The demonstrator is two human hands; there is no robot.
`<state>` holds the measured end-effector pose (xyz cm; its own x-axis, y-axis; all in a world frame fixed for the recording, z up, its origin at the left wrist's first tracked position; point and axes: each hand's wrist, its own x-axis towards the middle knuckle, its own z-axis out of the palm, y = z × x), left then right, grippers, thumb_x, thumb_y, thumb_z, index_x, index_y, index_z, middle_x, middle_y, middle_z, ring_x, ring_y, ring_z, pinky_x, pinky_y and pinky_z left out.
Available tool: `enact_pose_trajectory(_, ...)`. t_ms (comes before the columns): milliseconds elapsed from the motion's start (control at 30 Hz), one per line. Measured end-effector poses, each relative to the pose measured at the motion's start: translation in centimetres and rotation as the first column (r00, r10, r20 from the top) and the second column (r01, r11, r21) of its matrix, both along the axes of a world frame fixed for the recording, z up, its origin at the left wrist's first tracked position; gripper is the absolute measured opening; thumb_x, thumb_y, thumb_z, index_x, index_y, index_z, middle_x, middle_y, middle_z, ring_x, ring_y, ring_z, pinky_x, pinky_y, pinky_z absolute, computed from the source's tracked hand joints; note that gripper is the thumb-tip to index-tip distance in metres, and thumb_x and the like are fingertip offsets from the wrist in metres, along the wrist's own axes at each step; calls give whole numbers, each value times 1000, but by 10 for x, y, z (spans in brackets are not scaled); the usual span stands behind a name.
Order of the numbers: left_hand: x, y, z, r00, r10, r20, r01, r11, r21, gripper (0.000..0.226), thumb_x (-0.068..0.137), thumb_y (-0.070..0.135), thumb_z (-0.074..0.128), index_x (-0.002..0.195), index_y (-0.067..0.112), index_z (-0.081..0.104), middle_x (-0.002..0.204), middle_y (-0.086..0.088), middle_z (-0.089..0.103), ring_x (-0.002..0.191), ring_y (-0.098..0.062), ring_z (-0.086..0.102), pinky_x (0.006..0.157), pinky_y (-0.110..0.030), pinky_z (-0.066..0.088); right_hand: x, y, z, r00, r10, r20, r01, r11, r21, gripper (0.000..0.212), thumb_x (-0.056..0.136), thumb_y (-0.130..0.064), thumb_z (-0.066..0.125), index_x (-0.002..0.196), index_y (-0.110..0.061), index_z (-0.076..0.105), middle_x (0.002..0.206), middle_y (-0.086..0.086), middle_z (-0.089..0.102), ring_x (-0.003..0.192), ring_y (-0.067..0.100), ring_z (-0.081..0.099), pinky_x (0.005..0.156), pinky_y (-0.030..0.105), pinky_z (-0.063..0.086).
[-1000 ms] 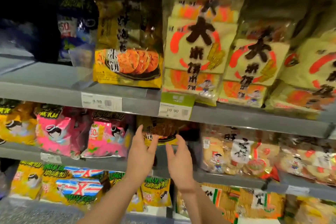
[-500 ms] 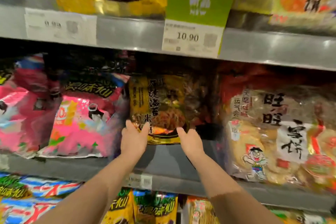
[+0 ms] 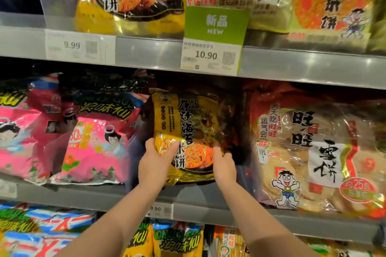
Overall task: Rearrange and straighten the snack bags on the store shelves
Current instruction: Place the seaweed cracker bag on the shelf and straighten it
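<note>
Head view. Both forearms reach up to the middle shelf (image 3: 62,196), where a yellow-and-black snack bag (image 3: 188,123) stands near the front edge, about midway along the visible run, its top leaning slightly left. The left hand (image 3: 155,165) grips the bag's lower left corner, thumb pressed across the printed front and the fingers hidden behind it. The right hand (image 3: 224,166) grips the lower right edge, fingers curled round the side of the pack. The bag's bottom seam lies just above the shelf surface; whether it touches cannot be told.

Just beside the bag on the left lean pink snack bags (image 3: 94,144), one overlapping the next. To its right, a clear bag of pale rice crackers (image 3: 313,152) stands at the front edge.

The upper shelf (image 3: 313,67) carries a green NEW tag (image 3: 216,24) above a 10.90 price label (image 3: 211,56), directly over the held bag; a 9.99 label (image 3: 80,47) sits farther left. A 9.90 label (image 3: 159,209) shows between the forearms on the middle shelf's front edge.
</note>
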<state>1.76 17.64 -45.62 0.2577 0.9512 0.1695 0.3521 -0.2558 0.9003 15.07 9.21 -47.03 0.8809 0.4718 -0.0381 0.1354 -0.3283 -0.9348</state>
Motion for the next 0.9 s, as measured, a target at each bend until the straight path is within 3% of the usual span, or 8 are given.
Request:
enact_pose_trajectory(167, -24, -33, 22, 1000, -23, 10, 23, 1000, 19, 50, 86, 53, 51, 122, 19, 41, 87, 0, 59, 84, -25, 53, 71, -34, 39, -23, -27, 18, 998, -8, -62, 9, 1000, 24, 63, 97, -53, 26, 136, -5, 38, 130, 15, 52, 110, 30, 49, 80, 31, 29)
enact_pose_trajectory(300, -55, -59, 50, 999, -3, -37, 2, 1000, -12, 57, 86, 54, 49, 130, 20, 38, 91, -2, 58, 84, -23, 50, 71, -34, 36, -53, -49, 43, 993, -1, -115, 1, 1000, -1, 65, 97, -54, 25, 139, -5, 37, 134, 12, 49, 113, 26, 48, 81, 29, 29)
enact_pose_trajectory(433, -89, -86, 82, 995, 1, -102, -8, 998, -69, 58, 86, 52, 49, 130, 15, 38, 75, -3, 56, 74, -27, 53, 62, -34, 35, -86, -82, 76, 984, 13, -176, -17, 1000, -19, 68, 94, -59, 27, 137, -8, 37, 132, 7, 49, 113, 24, 47, 87, 33, 32)
enact_pose_trajectory(567, -132, -118, 111, 993, 2, -114, -21, 985, -174, 58, 84, 56, 52, 129, 21, 42, 82, -2, 64, 81, -30, 61, 70, -39, 47, -125, -115, 110, 974, 0, -226, -25, 994, -106, 58, 94, -54, 31, 112, -2, 48, 89, 1, 54, 90, 24, 49, 75, 30, 30)
enact_pose_trajectory(633, -153, -136, 127, 995, 30, -96, -52, 971, -232, 50, 83, 53, 57, 120, 20, 48, 88, -4, 65, 86, -31, 61, 76, -40, 47, -146, -130, 130, 960, -11, -281, -25, 992, -124, 44, 95, -48, 37, 94, -6, 49, 80, 2, 52, 86, 25, 49, 71, 31, 30)
enact_pose_trajectory(767, -193, -171, 164, 987, 97, -131, -132, 944, -302, 46, 87, 46, 55, 124, 20, 45, 87, -7, 63, 78, -26, 54, 67, -34, 36, -189, -157, 177, 933, 43, -356, -104, 983, -152, 34, 95, -46, 40, 95, -14, 49, 96, 15, 60, 96, 29, 55, 80, 34, 37)
enact_pose_trajectory(833, -211, -182, 183, 983, 125, -133, -162, 934, -320, 41, 88, 46, 53, 121, 23, 45, 87, -5, 63, 76, -25, 54, 66, -33, 35, -207, -167, 203, 936, 77, -344, -136, 979, -151, 43, 96, -46, 39, 112, -8, 52, 113, 14, 56, 108, 33, 55, 85, 39, 40)
enact_pose_trajectory(900, -227, -188, 198, 983, 145, -115, -176, 926, -335, 34, 88, 45, 54, 114, 25, 47, 86, -3, 64, 77, -26, 57, 69, -35, 40, -223, -173, 221, 938, 132, -320, -199, 962, -185, 52, 93, -54, 35, 116, -8, 49, 111, 15, 60, 101, 27, 58, 82, 38, 41)
